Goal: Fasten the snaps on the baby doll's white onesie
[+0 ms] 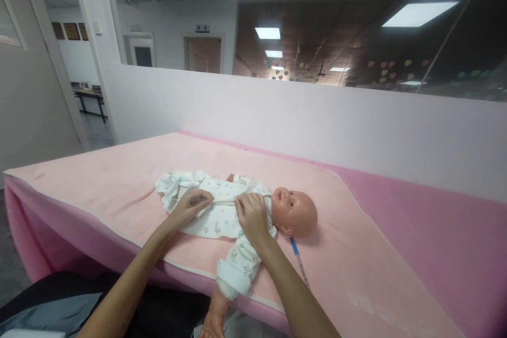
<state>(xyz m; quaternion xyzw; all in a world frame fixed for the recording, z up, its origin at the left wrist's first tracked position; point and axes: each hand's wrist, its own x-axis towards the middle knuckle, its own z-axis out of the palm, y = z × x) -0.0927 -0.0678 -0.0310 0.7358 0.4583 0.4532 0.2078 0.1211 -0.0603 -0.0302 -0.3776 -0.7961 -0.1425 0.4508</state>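
A baby doll (pixel 295 212) lies on its back with its head to the right. It wears a white printed baby outfit (pixel 227 222), bunched at the leg end. My left hand (pixel 193 206) pinches the outfit's front edge near the middle of the belly. Higher up, by the chest, my right hand (pixel 252 216) has its fingertips closed on the same edge. A pale strip of cloth runs between the two hands. One doll arm (pixel 216 311), its sleeve partly rolled, hangs over the table's near edge. What lies under my fingers is hidden.
Beside the doll's head is a thin stick with a blue end (pixel 294 246), perhaps a thermometer. A light pink blanket (pixel 119 190) covers the table over a darker pink cloth (pixel 415 206). Behind stands a low white wall (pixel 297 116) with glass above it.
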